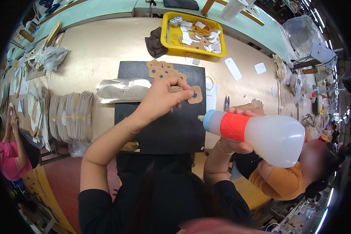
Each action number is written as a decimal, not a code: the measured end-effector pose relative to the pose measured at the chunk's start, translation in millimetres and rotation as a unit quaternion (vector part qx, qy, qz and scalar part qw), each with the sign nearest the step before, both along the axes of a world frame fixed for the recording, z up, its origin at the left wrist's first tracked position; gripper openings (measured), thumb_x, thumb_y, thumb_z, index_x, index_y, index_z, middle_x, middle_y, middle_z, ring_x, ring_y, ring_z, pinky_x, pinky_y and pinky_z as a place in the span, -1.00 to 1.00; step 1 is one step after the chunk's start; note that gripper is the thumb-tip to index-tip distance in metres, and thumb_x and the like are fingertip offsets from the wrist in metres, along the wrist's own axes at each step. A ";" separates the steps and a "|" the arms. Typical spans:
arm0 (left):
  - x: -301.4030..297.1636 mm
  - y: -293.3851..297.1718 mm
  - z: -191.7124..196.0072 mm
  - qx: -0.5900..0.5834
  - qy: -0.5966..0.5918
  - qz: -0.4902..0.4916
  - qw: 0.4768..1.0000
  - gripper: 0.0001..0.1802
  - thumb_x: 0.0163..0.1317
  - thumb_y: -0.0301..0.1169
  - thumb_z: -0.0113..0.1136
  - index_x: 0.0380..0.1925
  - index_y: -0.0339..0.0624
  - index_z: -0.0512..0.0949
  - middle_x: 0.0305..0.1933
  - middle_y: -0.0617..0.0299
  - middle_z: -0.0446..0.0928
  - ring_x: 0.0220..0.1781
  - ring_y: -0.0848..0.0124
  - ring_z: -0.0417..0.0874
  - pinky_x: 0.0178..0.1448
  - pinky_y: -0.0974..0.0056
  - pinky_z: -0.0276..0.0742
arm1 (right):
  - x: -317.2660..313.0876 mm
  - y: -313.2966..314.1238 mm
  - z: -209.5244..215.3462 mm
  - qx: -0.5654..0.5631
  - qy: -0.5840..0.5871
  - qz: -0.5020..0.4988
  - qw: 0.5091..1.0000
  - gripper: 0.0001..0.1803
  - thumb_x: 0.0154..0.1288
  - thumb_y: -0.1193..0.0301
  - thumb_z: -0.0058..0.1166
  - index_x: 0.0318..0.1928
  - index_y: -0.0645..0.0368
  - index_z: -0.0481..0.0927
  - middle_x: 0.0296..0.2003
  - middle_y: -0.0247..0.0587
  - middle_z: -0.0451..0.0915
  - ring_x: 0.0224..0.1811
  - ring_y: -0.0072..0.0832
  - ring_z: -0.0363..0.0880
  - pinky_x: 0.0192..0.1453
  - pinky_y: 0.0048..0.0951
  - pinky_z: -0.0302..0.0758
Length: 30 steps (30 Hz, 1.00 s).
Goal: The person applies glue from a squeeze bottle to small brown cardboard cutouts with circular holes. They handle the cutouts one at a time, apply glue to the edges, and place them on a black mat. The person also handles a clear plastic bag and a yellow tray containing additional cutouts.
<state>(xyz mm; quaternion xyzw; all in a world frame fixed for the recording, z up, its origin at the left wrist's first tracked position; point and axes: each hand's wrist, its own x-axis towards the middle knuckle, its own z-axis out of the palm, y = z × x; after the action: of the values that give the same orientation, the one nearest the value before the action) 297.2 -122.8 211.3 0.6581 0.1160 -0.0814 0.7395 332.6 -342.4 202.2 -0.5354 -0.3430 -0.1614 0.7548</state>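
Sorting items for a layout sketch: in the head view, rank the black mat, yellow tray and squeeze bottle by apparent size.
1. black mat
2. and 3. squeeze bottle and yellow tray look alike; the bottle is nearer the camera, so unsure.

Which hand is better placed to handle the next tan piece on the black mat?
Left, probably. The left hand is already over the black mat, fingers on a tan piece. The right hand is full, gripping the squeeze bottle off the mat's right edge.

yellow tray (168,42) sat at table's far edge (leather cutouts inside), tan stacked pieces (71,116) left, small scissors (226,102) right
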 end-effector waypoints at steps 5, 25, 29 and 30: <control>27.5 10.0 -10.7 0.027 0.030 -0.006 0.999 -0.81 0.11 -0.34 0.31 -0.39 -0.22 0.55 -0.53 0.33 0.53 -0.60 0.66 0.48 -0.63 0.56 0.29 | 2.3 3.2 -0.6 0.054 0.010 0.007 0.998 -0.06 -0.25 -0.21 0.38 -0.13 0.43 0.45 -0.24 -0.07 0.51 -0.21 -0.22 0.62 -0.12 -0.27 0.65; 7.8 -9.7 10.1 0.067 -0.021 -0.042 0.997 -0.81 0.10 -0.34 0.30 -0.45 -0.22 0.54 -0.51 0.33 0.53 -0.55 0.64 0.49 -0.46 0.51 0.39 | 6.6 19.6 6.3 0.049 0.067 -0.053 0.995 -0.05 -0.20 -0.25 0.31 -0.09 0.38 0.38 -0.26 -0.11 0.47 -0.23 -0.27 0.61 -0.09 -0.25 0.65; 7.2 -8.5 7.1 0.066 -0.032 -0.042 0.996 -0.80 0.11 -0.34 0.30 -0.45 -0.22 0.54 -0.50 0.32 0.54 -0.55 0.64 0.49 -0.46 0.51 0.40 | 4.1 17.4 6.4 0.165 0.092 0.050 0.981 -0.03 -0.08 -0.35 0.12 -0.08 0.41 0.33 -0.24 -0.10 0.43 -0.22 -0.27 0.59 -0.09 -0.27 0.64; 7.3 -8.0 5.4 0.063 -0.038 -0.042 0.996 -0.80 0.11 -0.33 0.30 -0.45 -0.22 0.54 -0.50 0.31 0.54 -0.55 0.64 0.50 -0.46 0.50 0.40 | 5.7 15.3 7.8 0.143 0.062 0.038 0.987 -0.01 -0.01 -0.39 -0.01 -0.07 0.42 0.30 -0.25 -0.12 0.39 -0.24 -0.29 0.59 -0.10 -0.28 0.65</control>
<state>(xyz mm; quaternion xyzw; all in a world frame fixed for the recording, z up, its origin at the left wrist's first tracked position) 304.5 -130.8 216.6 0.7105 0.0648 -0.0798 0.6962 338.3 -327.1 210.0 -0.4178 -0.2893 -0.1467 0.8487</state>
